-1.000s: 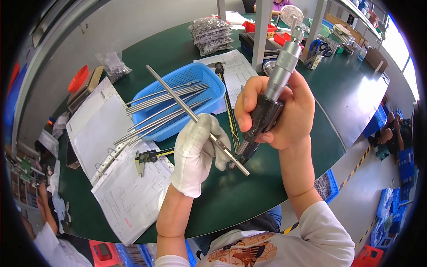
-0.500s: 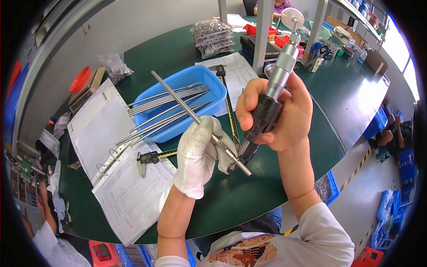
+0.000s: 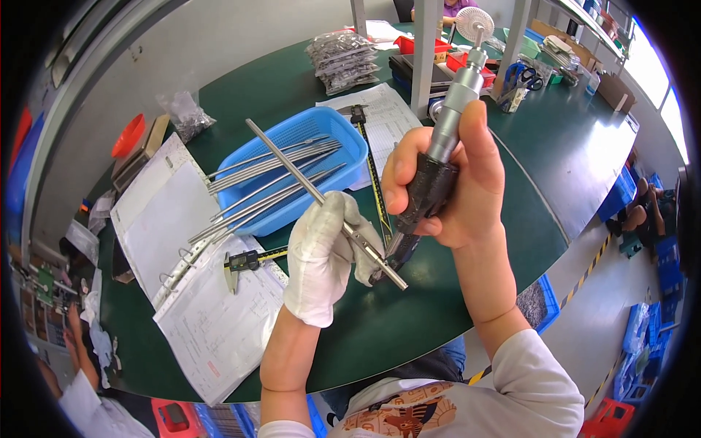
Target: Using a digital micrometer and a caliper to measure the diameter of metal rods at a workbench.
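Note:
In a white glove, my left hand [image 3: 321,255] is closed around a long thin metal rod [image 3: 287,163], which slants from upper left to lower right. The rod's lower end has small holes and a narrower tip. My bare right hand [image 3: 467,190] grips a micrometer [image 3: 451,120] with a black frame and a silver barrel pointing up and away. Its lower jaw end meets the rod near the tip, beside my gloved fingers; the exact contact is partly hidden. Behind the rod sits a blue plastic basket [image 3: 353,171] with several similar metal rods [image 3: 270,162] lying across its rim.
A digital caliper [image 3: 244,260] lies on an open ring binder [image 3: 212,321] at left. Another caliper [image 3: 363,117] rests on papers right of the basket. Bagged small parts [image 3: 342,62] are stacked at the back. A grey shelf post [image 3: 423,62] rises beyond my right hand.
My right thumb has straightened upward along the micrometer's barrel, off its earlier place. The whole view has shifted slightly; the rod and my left hand stay nearly as they were.

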A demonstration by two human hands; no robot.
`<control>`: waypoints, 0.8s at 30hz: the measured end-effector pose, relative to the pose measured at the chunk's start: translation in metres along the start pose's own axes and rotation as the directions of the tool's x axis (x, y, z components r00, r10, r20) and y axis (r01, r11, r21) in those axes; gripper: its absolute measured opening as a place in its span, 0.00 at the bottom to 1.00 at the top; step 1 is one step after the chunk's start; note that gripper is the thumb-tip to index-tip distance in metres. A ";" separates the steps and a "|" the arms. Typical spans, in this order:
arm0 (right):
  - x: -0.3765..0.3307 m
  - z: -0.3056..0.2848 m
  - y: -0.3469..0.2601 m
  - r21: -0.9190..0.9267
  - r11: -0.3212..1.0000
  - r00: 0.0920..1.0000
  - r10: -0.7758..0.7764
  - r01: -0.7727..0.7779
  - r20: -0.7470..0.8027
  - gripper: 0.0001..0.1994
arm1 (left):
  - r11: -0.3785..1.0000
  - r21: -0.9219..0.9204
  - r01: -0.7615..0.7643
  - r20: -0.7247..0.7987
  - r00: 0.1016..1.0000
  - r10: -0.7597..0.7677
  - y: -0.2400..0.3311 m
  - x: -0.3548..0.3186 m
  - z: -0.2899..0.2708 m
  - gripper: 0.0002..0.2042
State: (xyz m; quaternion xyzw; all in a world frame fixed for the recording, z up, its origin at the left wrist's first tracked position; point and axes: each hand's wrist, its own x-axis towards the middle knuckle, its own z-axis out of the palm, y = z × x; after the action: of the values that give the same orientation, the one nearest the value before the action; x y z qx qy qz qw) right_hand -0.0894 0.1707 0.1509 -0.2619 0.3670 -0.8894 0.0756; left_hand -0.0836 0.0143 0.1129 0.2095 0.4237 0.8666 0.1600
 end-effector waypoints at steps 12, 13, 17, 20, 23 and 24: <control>0.001 0.006 -0.006 -0.032 0.999 0.999 0.030 -0.030 -0.015 0.36 | 0.999 -0.019 0.036 -0.163 0.986 -0.038 0.002 -0.001 0.007 0.13; 0.001 0.006 -0.004 -0.032 0.999 0.999 0.027 -0.027 -0.018 0.36 | 0.999 -0.018 0.039 -0.160 0.986 -0.041 0.002 -0.001 0.006 0.13; 0.000 0.004 -0.003 -0.066 0.998 1.000 -0.015 0.014 -0.004 0.34 | 0.999 -0.018 0.040 -0.170 0.985 -0.042 0.001 -0.001 0.007 0.13; 0.001 0.007 -0.002 -0.113 0.994 0.999 -0.005 0.000 -0.040 0.36 | 0.999 -0.039 0.027 -0.212 0.977 -0.035 0.002 -0.002 0.008 0.13; 0.001 0.010 -0.005 -0.003 1.000 0.997 0.021 -0.021 -0.080 0.37 | 1.000 -0.025 0.007 -0.214 0.977 -0.012 0.002 -0.001 0.007 0.13; 0.001 0.010 -0.007 -0.022 0.998 0.996 0.049 -0.051 -0.080 0.37 | 1.000 -0.009 -0.002 -0.184 0.983 0.000 0.001 -0.001 0.007 0.13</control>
State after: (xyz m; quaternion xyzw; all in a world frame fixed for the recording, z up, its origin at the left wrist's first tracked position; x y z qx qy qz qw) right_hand -0.0851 0.1693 0.1622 -0.2182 0.3869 -0.8924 0.0798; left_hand -0.0799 0.0177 0.1175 0.1283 0.4326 0.8842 0.1207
